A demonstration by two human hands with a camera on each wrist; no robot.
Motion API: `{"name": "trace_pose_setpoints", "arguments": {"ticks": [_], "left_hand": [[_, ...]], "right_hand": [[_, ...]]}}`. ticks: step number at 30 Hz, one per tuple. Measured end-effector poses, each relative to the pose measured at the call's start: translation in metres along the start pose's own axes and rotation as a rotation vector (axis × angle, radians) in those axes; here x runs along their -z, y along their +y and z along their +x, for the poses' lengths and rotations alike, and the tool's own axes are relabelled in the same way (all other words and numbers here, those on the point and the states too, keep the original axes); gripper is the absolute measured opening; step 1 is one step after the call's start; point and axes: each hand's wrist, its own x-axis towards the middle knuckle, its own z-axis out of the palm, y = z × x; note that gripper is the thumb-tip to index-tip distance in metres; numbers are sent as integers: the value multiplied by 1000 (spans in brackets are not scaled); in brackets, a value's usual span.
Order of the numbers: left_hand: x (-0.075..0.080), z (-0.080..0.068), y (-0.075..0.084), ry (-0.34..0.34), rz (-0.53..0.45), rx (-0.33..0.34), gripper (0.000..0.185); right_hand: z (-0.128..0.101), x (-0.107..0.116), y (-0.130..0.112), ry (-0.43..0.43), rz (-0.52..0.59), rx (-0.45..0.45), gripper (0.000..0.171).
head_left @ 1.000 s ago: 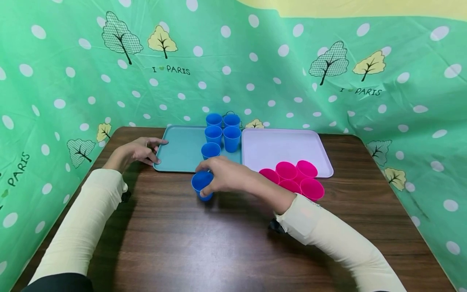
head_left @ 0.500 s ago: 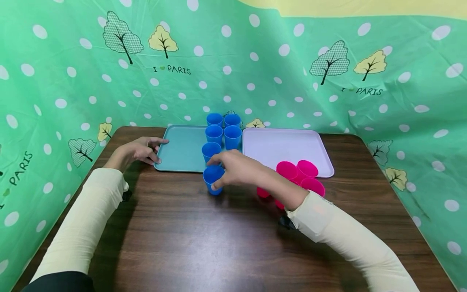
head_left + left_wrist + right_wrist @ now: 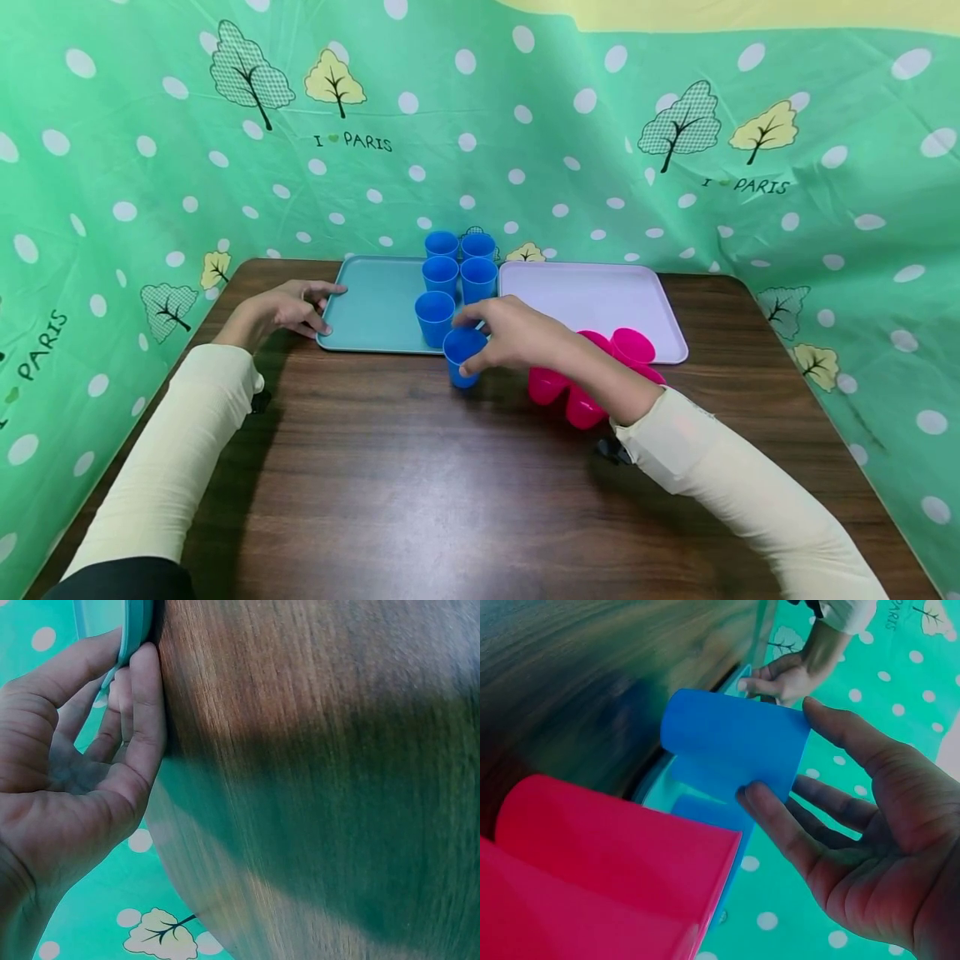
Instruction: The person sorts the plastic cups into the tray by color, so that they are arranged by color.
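My right hand [image 3: 517,333] grips a blue plastic cup [image 3: 459,367] by its rim, thumb on the near side and fingers on the far side. This cup is upright just in front of the teal tray [image 3: 375,304], at the tray's right front corner. In the right wrist view, fingertips touch the cup [image 3: 727,735] near its mouth. Several more blue cups [image 3: 435,321] stand in two columns on the tray's right part. My left hand [image 3: 296,308] holds the tray's left edge near the front corner; the left wrist view shows its thumb and fingers at the rim [image 3: 136,630].
To the right of the teal tray lies a lavender tray [image 3: 577,292]. Several pink cups [image 3: 585,408] cluster at its front edge, partly hidden by my right forearm. The dark wooden table [image 3: 360,483] extends toward me. A green dotted cloth [image 3: 555,167] hangs behind it.
My right hand has carried the blue cup rightward and slightly away from me, along the teal tray's front edge. My left hand and the standing cups have stayed in place.
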Motion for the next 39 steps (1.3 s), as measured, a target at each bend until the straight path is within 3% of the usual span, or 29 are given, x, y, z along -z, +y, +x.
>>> {"name": "trace_pose_setpoints", "arguments": {"ticks": [11, 20, 39], "left_hand": [[0, 0, 0, -4, 5, -3, 98], [-1, 0, 0, -1, -1, 3, 97], [0, 0, -1, 0, -8, 3, 98]], "right_hand": [[-4, 16, 15, 48, 8, -31, 74], [7, 27, 26, 113, 9, -70, 71], [34, 20, 27, 138, -24, -133, 71]]}}
